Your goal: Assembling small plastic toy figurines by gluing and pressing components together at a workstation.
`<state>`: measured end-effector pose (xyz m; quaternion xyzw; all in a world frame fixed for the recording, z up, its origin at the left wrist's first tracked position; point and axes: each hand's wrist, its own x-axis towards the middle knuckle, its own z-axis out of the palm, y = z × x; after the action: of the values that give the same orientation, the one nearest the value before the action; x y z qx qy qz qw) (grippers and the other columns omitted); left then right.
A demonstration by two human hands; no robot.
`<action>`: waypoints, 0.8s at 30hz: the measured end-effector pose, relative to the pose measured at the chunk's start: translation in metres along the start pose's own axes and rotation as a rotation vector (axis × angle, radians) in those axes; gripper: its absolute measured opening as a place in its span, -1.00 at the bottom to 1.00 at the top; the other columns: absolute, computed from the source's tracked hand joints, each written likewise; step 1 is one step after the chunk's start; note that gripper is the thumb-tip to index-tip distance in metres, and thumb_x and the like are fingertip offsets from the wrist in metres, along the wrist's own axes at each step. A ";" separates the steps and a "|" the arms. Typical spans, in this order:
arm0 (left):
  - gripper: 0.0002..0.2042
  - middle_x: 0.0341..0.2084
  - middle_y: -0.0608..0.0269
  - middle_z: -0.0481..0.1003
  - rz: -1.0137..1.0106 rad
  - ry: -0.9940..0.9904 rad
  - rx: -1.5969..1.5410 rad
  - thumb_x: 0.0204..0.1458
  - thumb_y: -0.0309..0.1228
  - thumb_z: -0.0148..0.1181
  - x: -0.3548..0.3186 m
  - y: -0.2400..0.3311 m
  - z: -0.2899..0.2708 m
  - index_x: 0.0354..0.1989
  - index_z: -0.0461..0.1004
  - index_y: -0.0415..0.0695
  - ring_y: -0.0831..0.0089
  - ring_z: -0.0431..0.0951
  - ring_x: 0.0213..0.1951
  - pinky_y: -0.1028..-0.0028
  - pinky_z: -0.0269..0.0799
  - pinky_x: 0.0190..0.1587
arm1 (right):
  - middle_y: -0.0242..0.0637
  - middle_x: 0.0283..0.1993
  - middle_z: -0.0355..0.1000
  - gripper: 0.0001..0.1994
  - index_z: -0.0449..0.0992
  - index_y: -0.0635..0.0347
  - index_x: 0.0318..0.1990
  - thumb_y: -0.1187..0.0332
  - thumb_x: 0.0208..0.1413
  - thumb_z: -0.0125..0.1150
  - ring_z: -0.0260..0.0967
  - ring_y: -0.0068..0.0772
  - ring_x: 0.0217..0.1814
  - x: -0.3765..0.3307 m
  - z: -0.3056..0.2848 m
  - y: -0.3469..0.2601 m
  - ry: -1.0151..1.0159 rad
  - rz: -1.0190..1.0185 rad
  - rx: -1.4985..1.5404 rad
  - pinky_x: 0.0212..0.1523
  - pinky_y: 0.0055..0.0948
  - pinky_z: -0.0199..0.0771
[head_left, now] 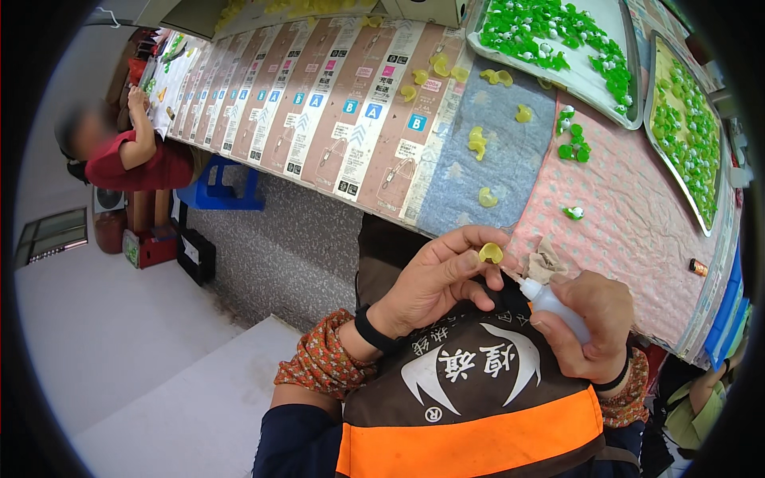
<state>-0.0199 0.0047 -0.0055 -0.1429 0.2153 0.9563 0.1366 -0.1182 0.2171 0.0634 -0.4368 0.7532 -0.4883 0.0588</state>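
Note:
My left hand [442, 275] pinches a small yellow plastic piece [490, 253] between thumb and fingers, just below the table edge. My right hand [586, 323] grips a small white squeeze bottle [558, 307] with an orange collar; its thin nozzle points up-left at the yellow piece, close to touching it. Both hands hover over my lap, above a brown and orange apron [470, 398]. Several more yellow pieces [476, 142] lie on the blue-grey cloth on the table.
Two metal trays [633, 103] of green and white pieces sit at the far right. Loose green pieces [572, 147] lie on the pink cloth [637, 231]. Printed cardboard sheets [319, 95] cover the long table. Another person [131, 151] sits at its far left end.

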 end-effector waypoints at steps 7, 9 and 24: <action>-0.68 -0.04 -0.03 0.51 -0.004 -0.002 0.045 0.31 -0.41 0.03 -0.002 -0.001 -0.001 0.18 0.31 -0.22 0.35 0.60 -0.12 0.41 0.69 -0.23 | -0.22 -0.53 0.41 -0.65 0.53 0.29 -0.24 0.44 -0.22 0.53 0.37 -0.21 -0.61 -0.002 0.003 0.001 0.016 -0.009 0.004 -0.60 -0.35 0.25; -0.69 -0.04 -0.02 0.51 -0.001 -0.001 0.072 0.31 -0.41 0.03 -0.002 0.000 0.000 0.18 0.32 -0.22 0.35 0.60 -0.11 0.42 0.68 -0.23 | -0.21 -0.52 0.42 -0.63 0.52 0.29 -0.22 0.44 -0.21 0.53 0.38 -0.20 -0.60 -0.002 0.003 0.000 0.000 0.001 0.002 -0.60 -0.35 0.27; -0.69 -0.04 0.01 0.50 -0.009 -0.015 0.078 0.31 -0.37 0.02 -0.004 -0.002 0.000 0.17 0.32 -0.22 0.38 0.59 -0.12 0.44 0.68 -0.22 | -0.23 -0.49 0.42 -0.63 0.51 0.28 -0.19 0.44 -0.18 0.52 0.38 -0.20 -0.59 0.002 0.003 -0.003 -0.044 0.006 -0.029 -0.58 -0.31 0.28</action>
<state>-0.0157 0.0060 -0.0049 -0.1315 0.2508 0.9476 0.1479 -0.1162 0.2139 0.0647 -0.4461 0.7601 -0.4672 0.0706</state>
